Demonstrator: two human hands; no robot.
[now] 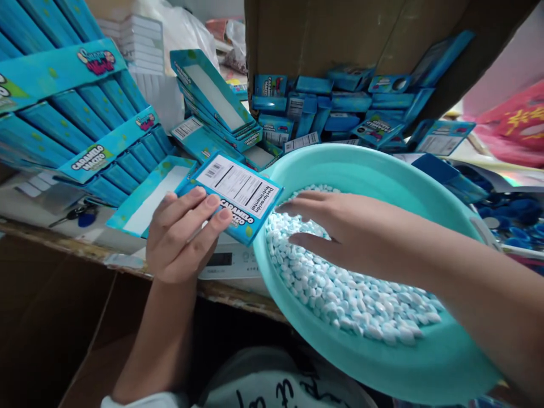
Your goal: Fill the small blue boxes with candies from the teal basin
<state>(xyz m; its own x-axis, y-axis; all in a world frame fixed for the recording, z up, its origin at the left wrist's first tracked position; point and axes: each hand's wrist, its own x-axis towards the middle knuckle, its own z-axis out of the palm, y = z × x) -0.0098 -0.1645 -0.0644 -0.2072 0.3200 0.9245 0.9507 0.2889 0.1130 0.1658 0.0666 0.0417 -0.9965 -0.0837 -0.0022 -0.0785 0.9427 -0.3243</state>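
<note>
My left hand (pixel 182 235) grips a small blue candy box (pixel 238 195), tilted, with its label side up and its right end over the basin's rim. Inside the turquoise basin (pixel 382 164), a heap of small white and pale blue candies (pixel 361 300) lies along the near and left side. My right hand (pixel 323 218) reaches into the basin from the right, just over the candies. Its thumb stands apart from the stretched fingers, and the fingertips are partly hidden near the candies. I see nothing held in it.
A display stack of blue boxes (pixel 85 116) stands at left. Open display trays (pixel 212 96) lie behind my left hand. A cardboard carton (pixel 340 34) holds several blue boxes. A scale (pixel 232 260) sits beside the basin; keys (pixel 79 214) lie at the table edge. Blue caps (pixel 516 218) are at right.
</note>
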